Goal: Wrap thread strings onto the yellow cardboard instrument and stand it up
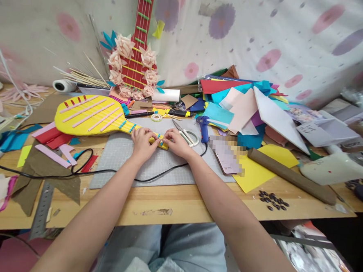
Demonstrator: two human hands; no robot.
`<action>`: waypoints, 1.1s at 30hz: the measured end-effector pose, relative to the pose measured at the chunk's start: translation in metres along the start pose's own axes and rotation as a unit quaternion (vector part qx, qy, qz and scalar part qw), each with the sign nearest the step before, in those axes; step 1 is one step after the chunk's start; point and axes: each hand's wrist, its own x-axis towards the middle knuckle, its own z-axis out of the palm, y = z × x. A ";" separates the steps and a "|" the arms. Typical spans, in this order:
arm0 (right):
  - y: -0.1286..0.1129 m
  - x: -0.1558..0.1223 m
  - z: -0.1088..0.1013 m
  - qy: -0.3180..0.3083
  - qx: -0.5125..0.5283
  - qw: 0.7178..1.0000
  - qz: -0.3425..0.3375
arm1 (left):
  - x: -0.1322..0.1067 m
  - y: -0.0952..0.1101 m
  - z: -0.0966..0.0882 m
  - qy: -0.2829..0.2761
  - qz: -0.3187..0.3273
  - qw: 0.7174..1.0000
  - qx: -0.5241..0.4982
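A yellow paper guitar [90, 116] with pink strips lies flat across the wooden table [165, 204], its neck pointing right over a grey cutting mat [155, 165]. My left hand [142, 142] pinches the end of the neck from the left. My right hand [176, 142] pinches the same end from the right, fingertips almost meeting my left hand's. Small blue bars cross the neck between my fingers. Scissors [186, 134] lie just right of my right hand.
A red paper guitar [139, 47] with pink flowers leans on the back cloth. A blue glue gun [204, 129], its black cable [84, 169], a pile of coloured paper [247, 107], a phone [227, 157], a brown roll [291, 175], a steel ruler [41, 209] and dark seeds [272, 200] lie around.
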 end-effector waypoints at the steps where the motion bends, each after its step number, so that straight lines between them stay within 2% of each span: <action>1: 0.000 0.000 0.000 -0.002 0.000 1.000 0.001 | 0.000 0.000 -0.001 0.000 0.004 1.000 0.000; 7: -0.002 0.000 -0.001 -0.001 0.007 1.000 0.007 | -0.001 0.002 -0.007 0.000 0.027 1.000 0.003; 15: -0.004 -0.001 0.000 0.005 0.002 1.000 0.004 | 0.000 0.005 -0.007 -0.009 0.013 1.000 0.009; 24: -0.006 -0.002 -0.001 -0.016 -0.030 0.999 -0.006 | 0.000 0.010 -0.007 -0.015 0.067 0.996 0.055; 33: -0.003 0.001 0.003 -0.017 -0.004 1.000 0.024 | -0.001 0.018 -0.004 -0.009 0.066 0.995 0.079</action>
